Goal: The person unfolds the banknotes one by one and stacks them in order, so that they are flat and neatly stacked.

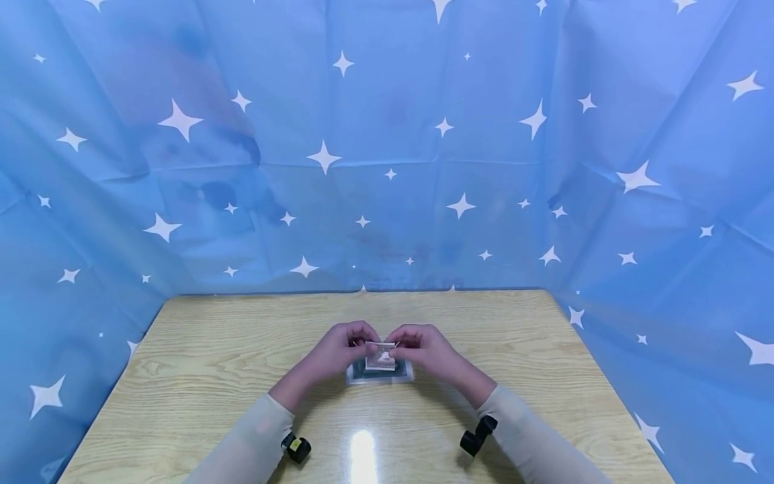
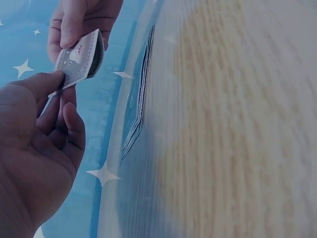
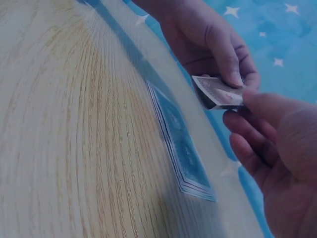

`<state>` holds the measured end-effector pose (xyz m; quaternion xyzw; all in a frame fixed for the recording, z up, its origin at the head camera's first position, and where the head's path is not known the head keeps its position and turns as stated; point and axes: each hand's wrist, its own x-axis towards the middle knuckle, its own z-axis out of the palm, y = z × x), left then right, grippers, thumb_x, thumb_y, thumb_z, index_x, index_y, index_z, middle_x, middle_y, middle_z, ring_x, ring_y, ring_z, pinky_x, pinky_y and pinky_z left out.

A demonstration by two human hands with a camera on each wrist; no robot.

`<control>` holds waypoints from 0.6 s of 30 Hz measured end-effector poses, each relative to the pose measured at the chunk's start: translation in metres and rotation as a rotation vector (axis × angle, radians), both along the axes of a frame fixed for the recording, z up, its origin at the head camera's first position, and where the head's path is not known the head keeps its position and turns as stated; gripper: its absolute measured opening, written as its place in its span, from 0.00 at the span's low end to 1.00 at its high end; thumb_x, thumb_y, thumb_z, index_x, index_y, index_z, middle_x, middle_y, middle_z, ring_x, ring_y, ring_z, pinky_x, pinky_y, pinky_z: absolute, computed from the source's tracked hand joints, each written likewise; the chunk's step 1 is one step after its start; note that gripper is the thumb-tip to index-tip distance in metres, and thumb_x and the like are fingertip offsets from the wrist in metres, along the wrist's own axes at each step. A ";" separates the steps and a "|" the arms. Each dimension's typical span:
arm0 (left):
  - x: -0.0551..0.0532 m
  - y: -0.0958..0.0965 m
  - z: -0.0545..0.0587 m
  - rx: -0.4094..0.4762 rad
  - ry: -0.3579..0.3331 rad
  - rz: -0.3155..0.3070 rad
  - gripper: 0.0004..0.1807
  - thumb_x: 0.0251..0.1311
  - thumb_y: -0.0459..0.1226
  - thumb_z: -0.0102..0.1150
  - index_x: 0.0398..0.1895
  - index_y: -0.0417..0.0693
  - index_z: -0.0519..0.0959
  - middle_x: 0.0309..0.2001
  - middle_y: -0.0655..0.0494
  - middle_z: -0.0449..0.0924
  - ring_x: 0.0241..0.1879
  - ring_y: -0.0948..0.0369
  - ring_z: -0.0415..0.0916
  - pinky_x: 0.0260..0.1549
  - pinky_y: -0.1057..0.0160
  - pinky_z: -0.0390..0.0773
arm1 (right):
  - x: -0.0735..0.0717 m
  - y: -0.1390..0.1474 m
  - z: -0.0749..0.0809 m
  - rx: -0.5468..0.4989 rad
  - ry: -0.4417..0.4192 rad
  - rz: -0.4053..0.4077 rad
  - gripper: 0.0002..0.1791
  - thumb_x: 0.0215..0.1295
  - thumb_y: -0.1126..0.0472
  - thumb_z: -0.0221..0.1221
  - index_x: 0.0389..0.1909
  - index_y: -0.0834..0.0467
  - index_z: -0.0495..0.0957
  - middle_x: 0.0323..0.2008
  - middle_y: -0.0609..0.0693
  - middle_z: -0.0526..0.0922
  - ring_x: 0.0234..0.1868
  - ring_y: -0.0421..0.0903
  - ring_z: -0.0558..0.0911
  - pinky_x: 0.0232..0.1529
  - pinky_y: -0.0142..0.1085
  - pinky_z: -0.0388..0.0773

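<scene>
A small folded printed paper [image 1: 381, 363], pale-bordered with a light figure on it, is held above the middle of the table. My left hand [image 1: 340, 349] pinches one side of it between thumb and fingers. On the other side, my right hand [image 1: 428, 348] pinches it too, thumb on top. In the left wrist view the folded paper [image 2: 81, 58] bows slightly, its far edge lifting. Directly beneath lies a flat stack of blue-green printed papers [image 3: 179, 141] with white borders, untouched by either hand.
The wooden table [image 1: 230, 363] has a bright reflection near its front. A blue curtain [image 1: 387, 121] with white stars hangs behind it and along both sides. Black wrist devices [image 1: 296, 448] sit on both sleeves.
</scene>
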<state>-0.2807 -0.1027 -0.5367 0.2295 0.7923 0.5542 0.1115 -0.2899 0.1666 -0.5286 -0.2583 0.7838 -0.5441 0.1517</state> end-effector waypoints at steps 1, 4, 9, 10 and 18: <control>0.001 0.000 0.000 -0.003 -0.002 0.004 0.03 0.79 0.38 0.66 0.48 0.57 0.87 0.40 0.57 0.87 0.39 0.54 0.81 0.38 0.61 0.81 | 0.000 0.000 0.000 0.004 0.001 -0.002 0.10 0.78 0.58 0.70 0.55 0.52 0.90 0.43 0.49 0.91 0.45 0.66 0.87 0.46 0.50 0.87; 0.002 0.001 0.000 -0.006 -0.014 0.014 0.02 0.79 0.41 0.68 0.47 0.56 0.87 0.39 0.57 0.86 0.37 0.52 0.80 0.35 0.62 0.79 | 0.000 -0.001 -0.001 0.016 0.006 -0.006 0.09 0.77 0.58 0.70 0.54 0.51 0.90 0.42 0.49 0.91 0.45 0.66 0.87 0.45 0.50 0.87; 0.003 0.003 0.001 0.000 -0.018 0.020 0.04 0.78 0.41 0.69 0.47 0.53 0.87 0.38 0.56 0.86 0.38 0.46 0.83 0.34 0.61 0.80 | 0.000 -0.001 0.000 0.018 0.009 -0.006 0.10 0.77 0.58 0.71 0.54 0.52 0.90 0.42 0.49 0.91 0.45 0.65 0.87 0.46 0.49 0.87; 0.003 0.003 0.002 0.001 -0.017 0.020 0.03 0.78 0.41 0.69 0.47 0.53 0.87 0.38 0.56 0.86 0.39 0.45 0.83 0.34 0.61 0.80 | 0.000 -0.001 0.000 0.016 0.008 -0.006 0.10 0.77 0.58 0.71 0.54 0.53 0.89 0.41 0.49 0.91 0.45 0.65 0.88 0.46 0.49 0.87; 0.004 0.004 0.003 0.007 0.005 0.032 0.03 0.79 0.38 0.68 0.46 0.50 0.87 0.46 0.58 0.85 0.46 0.53 0.84 0.42 0.57 0.85 | 0.003 -0.001 0.007 -0.007 0.006 -0.022 0.09 0.74 0.63 0.72 0.51 0.57 0.88 0.39 0.51 0.90 0.45 0.68 0.87 0.46 0.50 0.88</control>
